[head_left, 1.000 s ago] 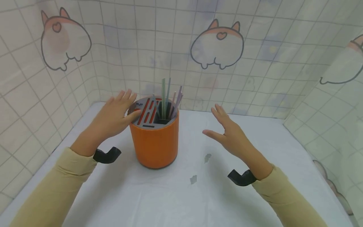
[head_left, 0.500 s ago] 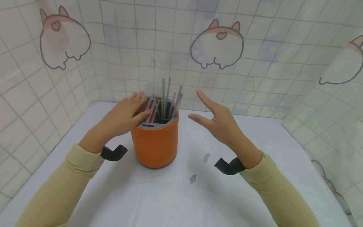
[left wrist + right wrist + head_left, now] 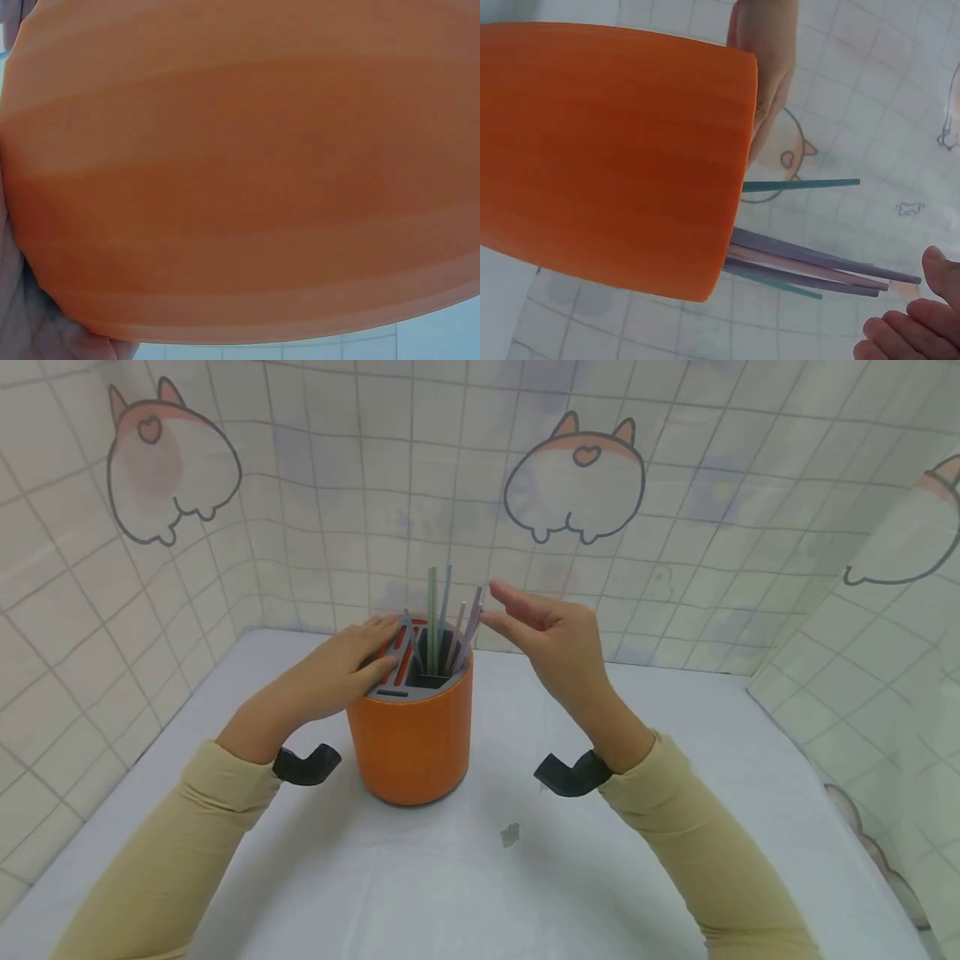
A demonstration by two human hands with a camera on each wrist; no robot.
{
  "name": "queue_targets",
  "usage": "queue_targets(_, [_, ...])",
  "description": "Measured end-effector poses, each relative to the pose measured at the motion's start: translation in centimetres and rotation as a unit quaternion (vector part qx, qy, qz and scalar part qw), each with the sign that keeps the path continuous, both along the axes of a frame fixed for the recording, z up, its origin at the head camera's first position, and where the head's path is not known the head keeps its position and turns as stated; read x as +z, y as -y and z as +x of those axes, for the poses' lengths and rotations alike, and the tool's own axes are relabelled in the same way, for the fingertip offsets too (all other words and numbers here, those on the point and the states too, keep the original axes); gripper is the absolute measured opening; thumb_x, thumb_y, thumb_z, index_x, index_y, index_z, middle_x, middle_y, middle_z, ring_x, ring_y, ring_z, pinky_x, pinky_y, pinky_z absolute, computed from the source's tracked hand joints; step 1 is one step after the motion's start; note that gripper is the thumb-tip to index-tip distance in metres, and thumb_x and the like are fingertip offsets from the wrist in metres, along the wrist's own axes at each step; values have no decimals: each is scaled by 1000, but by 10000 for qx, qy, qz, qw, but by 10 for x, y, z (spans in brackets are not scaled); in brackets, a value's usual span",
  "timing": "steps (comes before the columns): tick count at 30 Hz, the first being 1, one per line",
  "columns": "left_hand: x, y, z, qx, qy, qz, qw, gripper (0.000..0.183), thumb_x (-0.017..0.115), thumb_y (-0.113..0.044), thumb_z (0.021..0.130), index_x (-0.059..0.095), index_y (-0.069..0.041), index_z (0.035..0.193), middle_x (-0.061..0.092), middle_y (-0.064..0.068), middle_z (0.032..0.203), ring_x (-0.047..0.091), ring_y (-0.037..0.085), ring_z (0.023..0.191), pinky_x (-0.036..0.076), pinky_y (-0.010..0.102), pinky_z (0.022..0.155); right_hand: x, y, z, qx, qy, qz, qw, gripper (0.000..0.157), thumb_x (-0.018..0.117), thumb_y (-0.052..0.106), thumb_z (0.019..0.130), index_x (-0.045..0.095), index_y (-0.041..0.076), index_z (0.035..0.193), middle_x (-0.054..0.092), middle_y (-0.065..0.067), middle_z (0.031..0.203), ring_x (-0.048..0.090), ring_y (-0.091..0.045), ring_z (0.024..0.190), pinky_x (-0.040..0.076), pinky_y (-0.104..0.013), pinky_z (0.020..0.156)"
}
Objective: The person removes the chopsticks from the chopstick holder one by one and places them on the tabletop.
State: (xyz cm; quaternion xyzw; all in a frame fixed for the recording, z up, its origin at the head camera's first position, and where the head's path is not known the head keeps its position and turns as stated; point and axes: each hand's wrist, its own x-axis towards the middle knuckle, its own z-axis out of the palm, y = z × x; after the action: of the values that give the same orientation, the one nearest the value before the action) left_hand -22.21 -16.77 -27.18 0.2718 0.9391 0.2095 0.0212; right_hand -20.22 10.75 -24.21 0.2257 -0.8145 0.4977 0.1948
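Observation:
An orange round knife-and-utensil holder [image 3: 408, 747] with a grey slotted top stands upright on the table. Several thin chopsticks rise from its larger opening: green [image 3: 432, 618], blue [image 3: 446, 597], pink and purple [image 3: 471, 627]. My left hand [image 3: 318, 685] rests over the left side of the holder's top; in the left wrist view the orange wall [image 3: 247, 165] hides most of that hand. My right hand [image 3: 562, 643] hovers beside the purple chopsticks. In the right wrist view its thumb and fingers [image 3: 911, 334] are parted around a purple chopstick's tip, with a small gap visible.
White cloth [image 3: 420, 893] covers the table, with a grey patch [image 3: 510, 835] in front of the holder. A white gridded curtain [image 3: 712, 610] with cartoon prints encloses the back and sides. Black bands [image 3: 573, 774] circle both wrists.
My right hand has moved left to the chopstick tips, its thumb and fingers drawing closer together. My left hand has slid right, further onto the holder's top.

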Motion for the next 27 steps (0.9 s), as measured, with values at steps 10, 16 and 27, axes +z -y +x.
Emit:
queue_targets(10, [-4, 1, -1, -16, -119, 41, 9999, 60, 37, -33, 108, 24, -2, 157, 19, 11, 167, 9, 36, 156, 7, 56, 127, 3, 17, -13, 20, 627, -465, 9969, 31, 73, 22, 92, 73, 10, 120, 73, -5, 119, 69, -14, 115, 55, -28, 98])
queue_targets(16, [-3, 0, 0, 8, -143, 57, 9999, 59, 38, -31, 107, 24, -1, 157, 20, 13, 166, 10, 36, 156, 7, 54, 127, 14, 18, -11, -35, 720, -701, 9949, 26, 73, 20, 92, 76, 7, 114, 75, -7, 115, 70, -14, 112, 55, -27, 99])
queue_targets(27, [-5, 1, -2, 86, -112, 73, 9999, 60, 38, -33, 107, 24, -3, 157, 20, 12, 166, 11, 35, 156, 7, 56, 127, 52, 6, 2, 735, 662, -2213, 9702, 22, 75, 10, 88, 76, -3, 106, 78, -6, 96, 75, -16, 97, 59, -27, 88])
